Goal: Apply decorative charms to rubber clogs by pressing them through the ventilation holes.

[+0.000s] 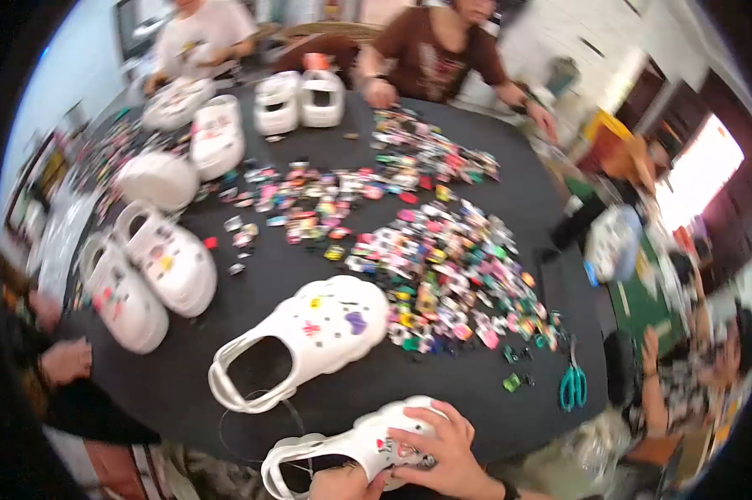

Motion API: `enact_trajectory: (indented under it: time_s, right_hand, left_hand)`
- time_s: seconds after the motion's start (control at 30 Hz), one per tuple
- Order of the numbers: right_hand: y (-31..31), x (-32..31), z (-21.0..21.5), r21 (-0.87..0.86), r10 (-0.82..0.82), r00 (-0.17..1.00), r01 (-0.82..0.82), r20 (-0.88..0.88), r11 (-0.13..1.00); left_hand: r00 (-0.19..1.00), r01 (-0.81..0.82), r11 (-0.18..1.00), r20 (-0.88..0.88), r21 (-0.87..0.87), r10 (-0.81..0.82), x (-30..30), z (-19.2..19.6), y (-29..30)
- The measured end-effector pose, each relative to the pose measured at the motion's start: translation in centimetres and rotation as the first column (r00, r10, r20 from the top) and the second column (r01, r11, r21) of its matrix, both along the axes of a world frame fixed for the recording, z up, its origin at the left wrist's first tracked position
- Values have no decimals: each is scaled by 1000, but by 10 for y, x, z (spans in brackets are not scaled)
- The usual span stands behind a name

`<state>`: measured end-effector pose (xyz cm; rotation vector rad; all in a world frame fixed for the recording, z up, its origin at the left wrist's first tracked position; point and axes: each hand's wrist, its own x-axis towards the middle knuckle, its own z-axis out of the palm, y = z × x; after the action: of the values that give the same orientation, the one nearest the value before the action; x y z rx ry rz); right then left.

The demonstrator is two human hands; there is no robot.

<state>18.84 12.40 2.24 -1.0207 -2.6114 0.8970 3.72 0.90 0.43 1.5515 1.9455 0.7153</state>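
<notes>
A white clog [363, 440] with several small charms on its top lies tilted at the near edge of the table. My left hand [343, 483] grips it at the foot opening, with most of its fingers hidden. Across the toe, my right hand [447, 454] is closed on the clog, its fingertips beside the charms. Whether a loose charm is under those fingers I cannot make out. Just beyond lies another white clog [343, 310] with a purple, a yellow and a pink charm; a thin clear loop [297, 417] runs near its heel.
Heaps of colourful charms [443, 267] cover the black table's [251, 333] middle and right. Teal-handled scissors [573, 383] lie at the right edge. Several more white clogs [167, 258] stand at left and far side. Other people sit around, one in a brown shirt [430, 54] opposite.
</notes>
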Motion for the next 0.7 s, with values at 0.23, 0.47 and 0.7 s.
enact_trajectory:
  time_s: [0.23,0.47,0.7]
  right_hand:
    - [-8,-20,10,121,-104,995,103,-4,987]
    - [0,-34,4,159,-131,988,143,-88,977]
    - [11,-30,8,49,-80,985,88,-151,995]
  left_hand:
    - [1000,-7,999,26,53,5,-6,0,10]
    - [998,-68,977,29,202,63,-17,1,17]
    - [993,46,995,102,86,-54,-31,17,22]
